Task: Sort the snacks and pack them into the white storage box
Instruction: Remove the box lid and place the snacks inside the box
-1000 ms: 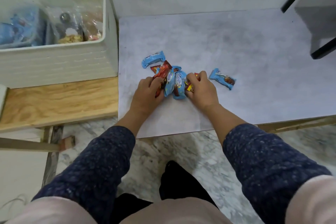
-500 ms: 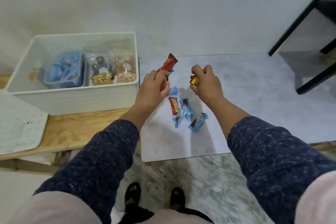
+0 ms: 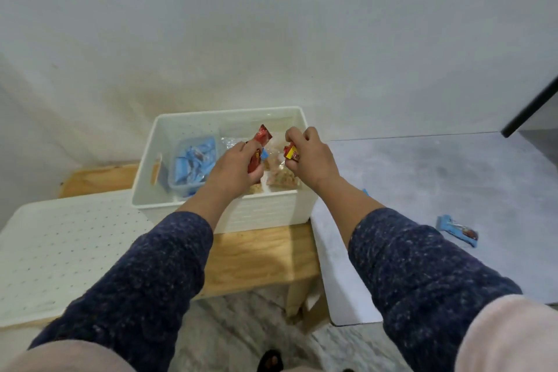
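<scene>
Both hands hover over the white box (image 3: 229,214), which stands on the wooden table (image 3: 259,254) against the wall. The left hand (image 3: 234,167) has its fingers curled round red snacks (image 3: 259,145); one red wrapper sticks up above the knuckles, and a bit of blue wrapper (image 3: 264,154) shows at the thumb side. The right hand (image 3: 308,154) pinches a small red-and-yellow snack (image 3: 291,154) between curled fingers and thumb. The two hands are near each other but apart, above the box's right half.

Inside the box, at the left, sits a clear tub (image 3: 193,166) full of blue snacks. To its right lie clear bags (image 3: 280,175) with pale, nutty-looking contents, partly hidden by the hands.

Just right of the box lies a grey mat (image 3: 437,184). On it, well apart from the box, rests one blue snack bar (image 3: 457,229), and a blue corner (image 3: 365,191) peeks out from behind the right forearm.

Left of the box, a white dotted lid (image 3: 69,248) lies flat, overlapping the table's edge. Both arms wear dark blue speckled sleeves (image 3: 422,275).
</scene>
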Motion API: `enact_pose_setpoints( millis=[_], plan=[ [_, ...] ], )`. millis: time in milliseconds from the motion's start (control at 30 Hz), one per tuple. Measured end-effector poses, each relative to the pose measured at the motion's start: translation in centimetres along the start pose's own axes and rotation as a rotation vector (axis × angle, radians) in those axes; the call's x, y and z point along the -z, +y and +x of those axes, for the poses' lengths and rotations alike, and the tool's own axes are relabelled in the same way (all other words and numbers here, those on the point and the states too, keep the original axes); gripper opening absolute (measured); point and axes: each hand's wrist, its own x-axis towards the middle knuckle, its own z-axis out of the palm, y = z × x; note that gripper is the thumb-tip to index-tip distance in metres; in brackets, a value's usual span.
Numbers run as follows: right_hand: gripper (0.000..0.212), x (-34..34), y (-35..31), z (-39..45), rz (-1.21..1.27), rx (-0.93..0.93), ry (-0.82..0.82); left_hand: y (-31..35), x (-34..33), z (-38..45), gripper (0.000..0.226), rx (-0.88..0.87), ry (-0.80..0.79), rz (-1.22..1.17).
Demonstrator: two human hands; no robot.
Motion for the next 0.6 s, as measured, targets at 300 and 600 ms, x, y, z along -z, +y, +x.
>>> enact_pose_setpoints(
  millis=[300,600],
  plan=[
    [0.066,-3.2,0.3,0.7,0.007,-0.070,-0.105,-3.7,-2.3,1.1,0.063,0.150,-0.337,0.038],
    [0.076,0.2,5.2,-1.4,-0.089,-0.140,0.005,0.8,-3.5,4.6,0.064,-0.027,-0.171,-0.027]
  ],
)
